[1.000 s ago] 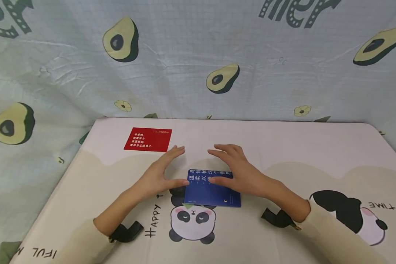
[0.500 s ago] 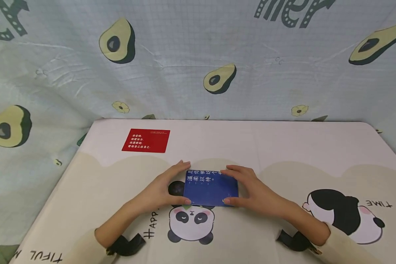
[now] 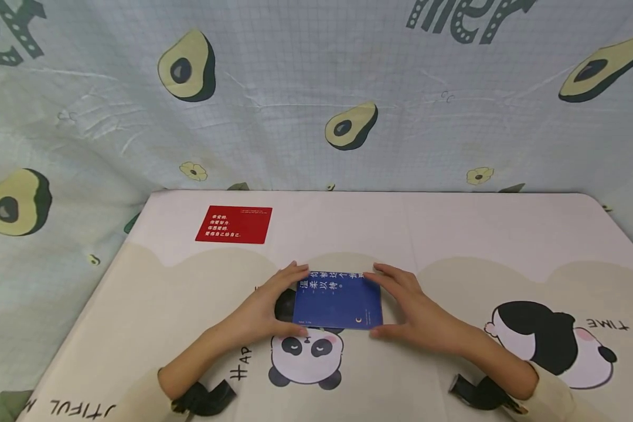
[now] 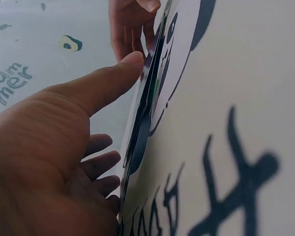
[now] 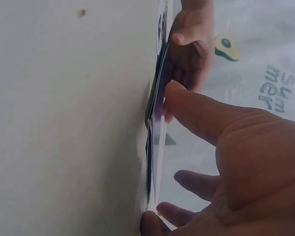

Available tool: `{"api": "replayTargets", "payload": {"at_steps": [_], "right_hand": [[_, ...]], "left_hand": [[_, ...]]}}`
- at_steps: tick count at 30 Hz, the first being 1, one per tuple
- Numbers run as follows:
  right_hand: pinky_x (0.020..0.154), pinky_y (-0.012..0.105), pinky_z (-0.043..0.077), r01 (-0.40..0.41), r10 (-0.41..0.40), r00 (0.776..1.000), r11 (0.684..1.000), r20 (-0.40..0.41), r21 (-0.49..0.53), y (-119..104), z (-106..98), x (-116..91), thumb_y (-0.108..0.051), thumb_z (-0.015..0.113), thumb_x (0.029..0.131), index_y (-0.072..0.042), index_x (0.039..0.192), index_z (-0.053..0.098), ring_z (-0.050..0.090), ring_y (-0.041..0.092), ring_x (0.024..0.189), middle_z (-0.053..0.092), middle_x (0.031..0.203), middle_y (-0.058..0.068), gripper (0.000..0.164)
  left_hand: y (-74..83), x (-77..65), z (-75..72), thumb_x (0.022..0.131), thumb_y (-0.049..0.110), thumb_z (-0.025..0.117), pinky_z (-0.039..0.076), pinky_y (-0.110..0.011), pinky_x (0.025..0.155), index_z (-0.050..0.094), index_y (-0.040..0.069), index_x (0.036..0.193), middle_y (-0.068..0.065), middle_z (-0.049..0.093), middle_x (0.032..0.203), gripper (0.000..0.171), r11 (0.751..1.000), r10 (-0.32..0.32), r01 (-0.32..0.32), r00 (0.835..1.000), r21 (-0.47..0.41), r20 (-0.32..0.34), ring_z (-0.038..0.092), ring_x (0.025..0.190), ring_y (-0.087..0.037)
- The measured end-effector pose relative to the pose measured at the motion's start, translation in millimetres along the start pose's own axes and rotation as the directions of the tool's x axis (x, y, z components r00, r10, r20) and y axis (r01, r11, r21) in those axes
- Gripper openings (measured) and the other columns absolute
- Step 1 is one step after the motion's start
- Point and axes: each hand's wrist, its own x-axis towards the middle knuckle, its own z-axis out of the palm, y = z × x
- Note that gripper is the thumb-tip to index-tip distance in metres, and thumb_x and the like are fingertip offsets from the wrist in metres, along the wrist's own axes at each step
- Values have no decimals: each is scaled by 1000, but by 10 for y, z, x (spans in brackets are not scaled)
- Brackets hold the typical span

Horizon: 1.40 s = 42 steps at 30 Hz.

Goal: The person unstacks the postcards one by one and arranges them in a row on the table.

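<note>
A small stack of cards with a blue card (image 3: 337,305) on top lies on the table, its face bearing white characters and a little moon. In the wrist views the stack edge (image 4: 146,93) shows several thin layers, slightly spread. At its left end my left hand (image 3: 266,310) has its thumb by the near edge and fingertips by the far edge. My right hand (image 3: 419,313) is placed likewise at the right end, thumb by the near corner. Both hands have loosely extended fingers; whether the thumbs touch the cards is hard to tell.
A red card (image 3: 234,224) with white characters lies at the back left of the table (image 3: 453,234). Printed pandas and lettering mark the tablecloth. Behind the table hangs a pale curtain (image 3: 274,76) with avocado prints.
Both hands came down from above the stack to its two ends. In the last half second the right hand shifted slightly right and the left slightly right and down. The red card stayed put.
</note>
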Motion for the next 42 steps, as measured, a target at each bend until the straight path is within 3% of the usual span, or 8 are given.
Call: {"api": "replayTargets", "payload": {"at_steps": [10, 25, 37, 42], "right_hand": [[101, 54, 37, 41, -41, 999, 997, -2, -70, 7, 14, 18, -27, 82, 76, -13, 144, 42, 22, 30, 136, 29, 150, 10, 80], [103, 49, 36, 29, -28, 1000, 994, 6, -101, 3, 16, 31, -29, 82, 74, -12, 143, 44, 23, 27, 135, 32, 148, 10, 80], [100, 50, 39, 61, -67, 996, 992, -50, -113, 53, 31, 15, -27, 84, 72, -13, 142, 45, 29, 29, 134, 34, 146, 9, 81], [102, 47, 39, 38, -42, 999, 994, -32, -99, 33, 11, 12, -29, 83, 73, -11, 144, 42, 30, 27, 136, 31, 148, 8, 83]], "left_hand": [[-25, 9, 24, 70, 26, 84, 24, -58, 108, 38, 13, 147, -2, 31, 153, 90, 994, 99, -98, 995, 54, -16, 14, 144, -23], [-43, 2, 40, 69, 27, 85, 26, -58, 108, 38, 14, 147, -3, 30, 153, 92, 991, 88, -84, 995, 102, -37, 16, 144, -23], [-45, 10, 49, 69, 28, 85, 26, -57, 108, 37, 13, 147, -4, 29, 153, 93, 989, 96, -91, 995, 116, -36, 17, 143, -24], [-44, 9, 53, 69, 27, 86, 27, -57, 108, 37, 13, 147, -5, 29, 153, 93, 989, 96, -92, 995, 119, -36, 17, 143, -24]]}}
